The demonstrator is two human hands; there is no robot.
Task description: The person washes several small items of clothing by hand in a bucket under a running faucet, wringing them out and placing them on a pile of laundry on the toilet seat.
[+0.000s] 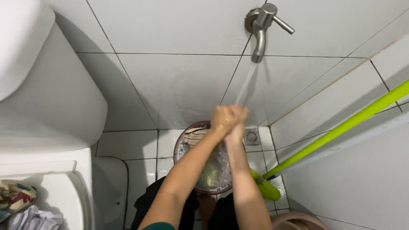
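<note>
Under the tap (264, 25) at upper centre, my left hand (221, 119) and right hand (237, 123) press together, empty, in the stream; best kept centred so runoff falls into the basin (182, 147) at mid-frame below.

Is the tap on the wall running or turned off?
Running: a stream of water falls from the tap onto the clasped hands above the basin.

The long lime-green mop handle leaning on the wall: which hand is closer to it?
Right, by a little. The right hand is clasped against the left hand under the tap's water, on the side facing the long lime-green mop handle; neither touches it.
</note>
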